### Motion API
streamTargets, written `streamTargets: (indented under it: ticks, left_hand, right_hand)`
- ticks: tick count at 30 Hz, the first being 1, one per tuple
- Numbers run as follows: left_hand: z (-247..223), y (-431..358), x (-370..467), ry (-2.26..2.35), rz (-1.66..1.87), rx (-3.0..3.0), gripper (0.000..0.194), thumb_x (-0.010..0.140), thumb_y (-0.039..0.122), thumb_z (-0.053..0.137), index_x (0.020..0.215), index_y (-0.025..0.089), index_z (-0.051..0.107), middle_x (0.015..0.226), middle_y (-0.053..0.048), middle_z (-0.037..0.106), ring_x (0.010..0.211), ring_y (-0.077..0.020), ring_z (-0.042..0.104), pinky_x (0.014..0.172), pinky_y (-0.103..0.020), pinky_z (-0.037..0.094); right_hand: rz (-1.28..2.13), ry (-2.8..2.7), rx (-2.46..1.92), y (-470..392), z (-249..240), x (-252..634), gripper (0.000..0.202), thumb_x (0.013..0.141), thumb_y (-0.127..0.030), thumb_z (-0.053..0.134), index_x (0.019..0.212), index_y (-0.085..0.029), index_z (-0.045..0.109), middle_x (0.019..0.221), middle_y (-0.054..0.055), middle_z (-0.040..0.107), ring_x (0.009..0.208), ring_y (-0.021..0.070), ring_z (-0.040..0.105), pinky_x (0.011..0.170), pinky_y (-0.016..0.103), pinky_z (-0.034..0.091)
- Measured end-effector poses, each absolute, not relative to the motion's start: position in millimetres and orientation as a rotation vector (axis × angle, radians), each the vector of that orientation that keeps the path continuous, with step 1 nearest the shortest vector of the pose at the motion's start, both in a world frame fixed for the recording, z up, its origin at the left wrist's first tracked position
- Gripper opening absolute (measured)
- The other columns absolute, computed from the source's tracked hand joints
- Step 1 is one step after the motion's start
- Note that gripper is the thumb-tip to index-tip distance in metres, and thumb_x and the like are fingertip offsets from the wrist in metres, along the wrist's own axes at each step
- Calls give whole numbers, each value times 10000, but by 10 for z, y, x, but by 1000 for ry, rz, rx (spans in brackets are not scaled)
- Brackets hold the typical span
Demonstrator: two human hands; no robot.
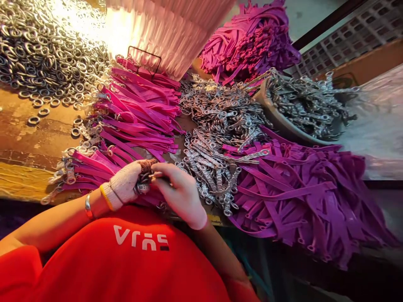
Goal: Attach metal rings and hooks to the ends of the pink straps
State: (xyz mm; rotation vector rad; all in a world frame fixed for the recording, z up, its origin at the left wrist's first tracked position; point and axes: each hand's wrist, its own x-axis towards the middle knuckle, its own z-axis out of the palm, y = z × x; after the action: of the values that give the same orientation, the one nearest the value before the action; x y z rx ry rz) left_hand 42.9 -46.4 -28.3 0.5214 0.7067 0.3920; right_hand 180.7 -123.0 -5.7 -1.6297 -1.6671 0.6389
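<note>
My left hand (122,184), in a white knit glove with a yellow cuff, is closed around small dark and metallic pieces (144,184) in front of my red shirt. Touching it from the right is my right hand (181,188), in a thin white covering, its fingers pinched on something small that I cannot make out. Pink straps (138,113) with metal ends lie just beyond both hands. Flat silver metal links (209,167) are heaped to the right of my right hand. Farther right, purple straps (302,193) spread over the table edge.
Metal rings (47,54) are piled at the back left of the wooden table (28,138). A tub (280,117) full of metal links stands at the right. Behind are more purple straps (252,42), a ribbed translucent sheet (166,33) and a black wire piece (145,52).
</note>
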Motion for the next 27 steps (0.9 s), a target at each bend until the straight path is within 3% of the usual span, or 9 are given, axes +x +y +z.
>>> streamTargets:
  ticks: [3, 6, 11, 16, 21, 23, 27]
  left_hand:
    - [-226, -437, 330, 670, 322, 389, 185, 811, 292, 638, 900, 131, 661, 711, -40, 612, 503, -96, 527, 343, -149, 271]
    - [-229, -434, 251, 649, 289, 323, 223, 832, 303, 661, 970, 129, 688, 823, -67, 665, 547, -96, 580, 343, -139, 267]
    - [-255, -528, 205, 690, 359, 562, 255, 779, 290, 773, 974, 172, 658, 751, -2, 631, 503, -54, 516, 381, -126, 285]
    - [-249, -570, 193, 774, 395, 772, 287, 836, 435, 702, 852, 178, 574, 556, 45, 518, 407, -60, 368, 375, -174, 247]
    - [-213, -498, 149, 810, 385, 1120, 291, 884, 420, 607, 745, 176, 529, 556, 43, 481, 468, -83, 364, 435, -217, 261]
    - [-207, -453, 145, 800, 380, 1325, 234, 874, 362, 592, 746, 169, 557, 614, 28, 528, 530, -97, 400, 488, -225, 306]
    - [-201, -390, 169, 816, 397, 1627, 196, 859, 311, 572, 740, 162, 613, 727, -10, 620, 657, -133, 484, 589, -237, 364]
  right_hand:
    - [829, -1202, -1654, -1181, 15, 1844, 157, 844, -280, 671, 993, -241, 702, 922, -16, 705, 721, 133, 648, 666, 250, 542]
    - [944, -976, -1636, -1120, 39, 1824, 157, 812, -305, 690, 945, -222, 692, 776, -46, 657, 543, 94, 560, 507, 216, 473]
    - [887, -947, -1671, -1098, -43, 1711, 169, 823, -335, 681, 937, -211, 675, 702, -55, 627, 509, 88, 525, 491, 217, 451]
    - [716, -1250, -1702, -1164, -99, 1709, 167, 899, -341, 642, 1015, -235, 697, 957, -2, 717, 771, 137, 646, 740, 271, 539]
    - [509, -1732, -1699, -1135, -26, 1831, 284, 1015, -302, 465, 1227, -226, 638, 1114, 80, 687, 1016, 195, 630, 916, 339, 494]
    - [479, -2002, -1673, -1096, 30, 1879, 302, 1026, -288, 427, 1238, -207, 626, 1118, 98, 684, 1010, 206, 621, 884, 334, 471]
    - [357, -2481, -1815, -1059, 174, 1959, 311, 1018, -321, 446, 875, -188, 687, 800, 62, 700, 727, 184, 606, 644, 302, 340]
